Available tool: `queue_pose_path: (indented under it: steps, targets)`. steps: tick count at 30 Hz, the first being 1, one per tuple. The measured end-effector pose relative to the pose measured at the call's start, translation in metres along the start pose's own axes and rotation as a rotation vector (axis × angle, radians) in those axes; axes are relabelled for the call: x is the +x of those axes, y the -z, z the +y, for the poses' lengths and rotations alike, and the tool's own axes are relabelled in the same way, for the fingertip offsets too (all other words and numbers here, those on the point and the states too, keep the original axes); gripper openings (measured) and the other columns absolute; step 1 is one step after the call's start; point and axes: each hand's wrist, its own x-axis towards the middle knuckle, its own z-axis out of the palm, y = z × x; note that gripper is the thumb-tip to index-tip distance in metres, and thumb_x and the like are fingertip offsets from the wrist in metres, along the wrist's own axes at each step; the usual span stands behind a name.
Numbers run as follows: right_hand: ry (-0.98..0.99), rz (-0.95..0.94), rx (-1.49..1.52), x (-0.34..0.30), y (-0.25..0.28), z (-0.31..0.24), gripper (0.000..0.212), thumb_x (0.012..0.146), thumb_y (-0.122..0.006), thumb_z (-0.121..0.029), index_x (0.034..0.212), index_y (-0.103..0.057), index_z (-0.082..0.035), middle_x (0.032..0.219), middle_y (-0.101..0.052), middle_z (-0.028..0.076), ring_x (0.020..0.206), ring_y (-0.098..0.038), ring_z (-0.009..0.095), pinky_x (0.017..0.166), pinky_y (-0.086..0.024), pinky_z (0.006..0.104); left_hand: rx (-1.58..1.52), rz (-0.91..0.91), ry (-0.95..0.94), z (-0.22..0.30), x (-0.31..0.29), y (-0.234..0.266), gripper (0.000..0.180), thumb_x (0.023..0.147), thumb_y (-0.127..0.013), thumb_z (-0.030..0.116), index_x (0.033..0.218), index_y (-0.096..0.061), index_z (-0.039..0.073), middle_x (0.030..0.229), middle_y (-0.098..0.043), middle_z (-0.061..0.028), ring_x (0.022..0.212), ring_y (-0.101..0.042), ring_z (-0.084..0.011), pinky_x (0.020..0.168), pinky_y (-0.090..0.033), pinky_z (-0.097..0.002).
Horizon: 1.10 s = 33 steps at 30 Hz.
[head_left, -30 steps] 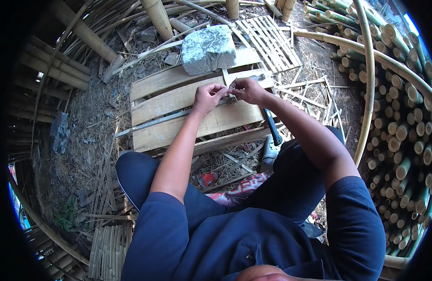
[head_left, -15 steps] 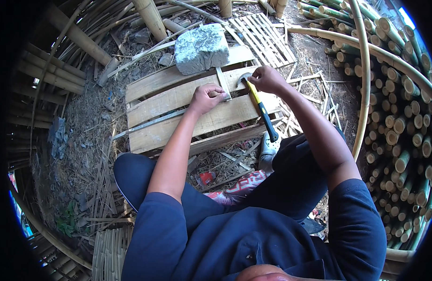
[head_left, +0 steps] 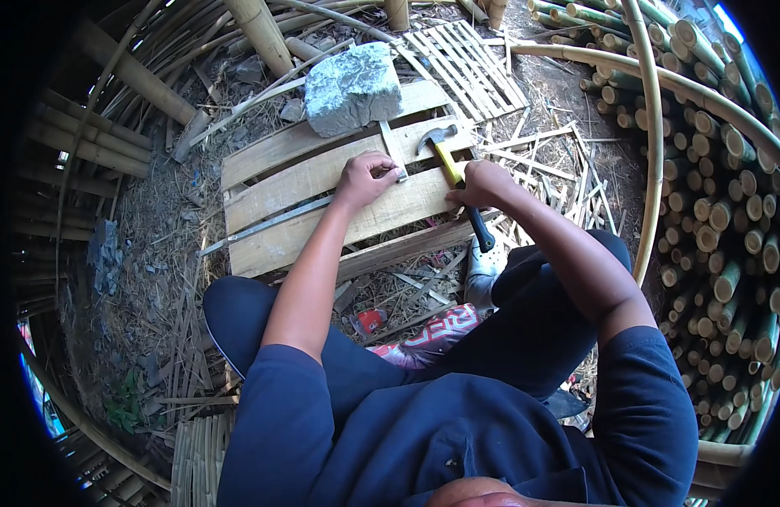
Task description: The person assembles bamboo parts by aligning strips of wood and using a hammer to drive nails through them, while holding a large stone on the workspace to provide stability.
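My right hand (head_left: 486,184) is wrapped round the handle of a claw hammer (head_left: 446,159) with a yellow and black handle. The hammer's metal head points away from me over a low platform of wooden planks (head_left: 276,240). My left hand (head_left: 368,180) rests on the planks, thumb and fingertips pinched together at the near end of a thin pale strip (head_left: 391,142). Whatever small thing sits in that pinch is too small to make out. The strip's far end reaches a rough grey stone block (head_left: 353,89) on the platform.
A slatted panel (head_left: 466,68) lies beyond the platform at the right. Thin wood pieces (head_left: 567,160) litter the ground beside it. A stack of cut bamboo poles (head_left: 719,220) fills the far right, with a bent pole (head_left: 652,152) before it. A metal strip (head_left: 267,224) crosses the planks.
My right hand has moved from beside the hammer head nearer to me and closed on the handle. My left hand stays at the strip's end. The whole view has shifted slightly.
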Motion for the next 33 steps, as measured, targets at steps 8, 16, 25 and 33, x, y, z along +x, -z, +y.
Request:
queue_pose_path:
  steps: [8, 16, 25, 33]
  targets:
    - [-0.195, 0.025, 0.312, -0.014, 0.000, 0.008, 0.036, 0.084, -0.065, -0.024, 0.099, -0.071, 0.007, 0.090, -0.073, 0.024, 0.086, -0.074, 0.035, 0.080, -0.059, 0.0430, -0.002, 0.003, -0.028, 0.003, 0.000, -0.002, 0.010, 0.086, -0.078, 0.008, 0.087, -0.074, -0.001, 0.087, -0.071, -0.0060, 0.080, -0.065, -0.0112, 0.075, -0.051, -0.0261]
    - [0.109, 0.300, 0.730, -0.054, 0.037, 0.022, 0.050, 0.104, -0.055, -0.041, 0.106, -0.067, 0.007, 0.075, -0.063, 0.014, 0.070, -0.059, 0.020, 0.068, -0.048, 0.0409, 0.024, 0.004, 0.000, 0.000, -0.001, -0.001, 0.015, 0.083, -0.082, 0.017, 0.088, -0.076, 0.004, 0.087, -0.073, -0.0069, 0.076, -0.069, -0.0172, 0.071, -0.053, -0.0294]
    - [0.032, 0.138, 0.529, -0.053, -0.004, -0.014, 0.055, 0.105, -0.048, -0.044, 0.084, -0.066, 0.005, 0.074, -0.065, 0.027, 0.073, -0.066, 0.043, 0.071, -0.049, 0.0518, -0.014, -0.001, -0.009, 0.003, 0.000, -0.002, 0.013, 0.082, -0.082, 0.012, 0.088, -0.076, 0.001, 0.086, -0.071, -0.0048, 0.080, -0.067, -0.0132, 0.072, -0.050, -0.0272]
    - [0.152, 0.348, 0.330, -0.060, -0.017, -0.030, 0.046, 0.105, -0.050, -0.036, 0.082, -0.059, 0.002, 0.065, -0.060, 0.027, 0.065, -0.061, 0.049, 0.060, -0.047, 0.0558, -0.012, 0.011, -0.041, 0.003, -0.002, 0.000, 0.018, 0.080, -0.084, 0.015, 0.088, -0.075, 0.002, 0.085, -0.069, -0.0051, 0.074, -0.067, -0.0166, 0.068, -0.051, -0.0290]
